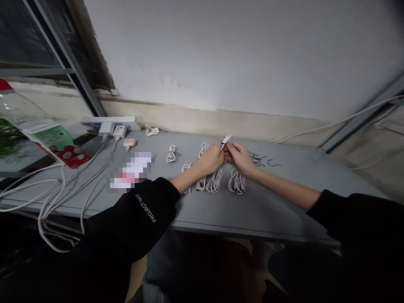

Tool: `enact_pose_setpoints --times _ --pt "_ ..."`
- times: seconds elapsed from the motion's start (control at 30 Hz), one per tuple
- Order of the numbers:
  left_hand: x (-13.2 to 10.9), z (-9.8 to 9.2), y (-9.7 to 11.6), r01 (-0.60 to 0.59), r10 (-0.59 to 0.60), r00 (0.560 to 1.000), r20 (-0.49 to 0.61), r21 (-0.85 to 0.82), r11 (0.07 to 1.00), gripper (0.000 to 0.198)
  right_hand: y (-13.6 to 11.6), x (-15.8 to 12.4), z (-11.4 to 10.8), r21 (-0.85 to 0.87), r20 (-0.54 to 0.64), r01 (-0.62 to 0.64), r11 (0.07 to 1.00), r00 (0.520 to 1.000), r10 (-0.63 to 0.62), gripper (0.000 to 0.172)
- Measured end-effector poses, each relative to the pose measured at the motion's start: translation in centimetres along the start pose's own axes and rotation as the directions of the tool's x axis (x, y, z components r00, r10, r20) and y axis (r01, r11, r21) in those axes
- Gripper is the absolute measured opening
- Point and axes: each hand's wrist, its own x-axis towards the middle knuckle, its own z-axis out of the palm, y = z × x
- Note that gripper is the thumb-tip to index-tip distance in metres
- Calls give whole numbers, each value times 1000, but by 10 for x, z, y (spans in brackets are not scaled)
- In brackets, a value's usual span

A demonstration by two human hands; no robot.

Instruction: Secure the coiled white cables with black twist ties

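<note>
My left hand (211, 158) and my right hand (240, 159) meet above a grey table (252, 210), and their fingertips pinch a short white cable end (226, 142) with a thin dark strand at its base. Several coiled white cables (236, 182) lie just below my hands, each bound in a bundle, and my left forearm partly covers some of them. Another small coil (171, 154) sits further left. Thin black twist ties (258, 159) lie scattered just right of my right hand.
A white power strip (110, 124) with plugged-in adapters stands against the wall at the back left, and white cords (63, 198) trail over the table's left end. A plastic bottle (22, 111), a printed packet (57, 143) and a blurred patch (131, 171) are at the left.
</note>
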Motion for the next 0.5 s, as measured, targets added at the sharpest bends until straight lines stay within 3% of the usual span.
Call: enact_pose_setpoints --times 0.17,0.27,0.37,0.5 --pt "2 -3 3 72 -74 997 -13 -105 992 13 -14 7 7 -113 -81 -81 990 994 72 31" --pt "6 -4 1 161 -171 985 -11 -271 949 13 -20 11 9 -219 -43 -75 973 997 67 32" --pt "12 -8 -5 202 -233 972 -9 -466 862 23 -17 16 13 -267 41 40 963 999 -30 35" --pt "17 -16 -13 284 -322 946 34 -564 775 34 -6 20 22 -307 108 198 931 979 -172 32"
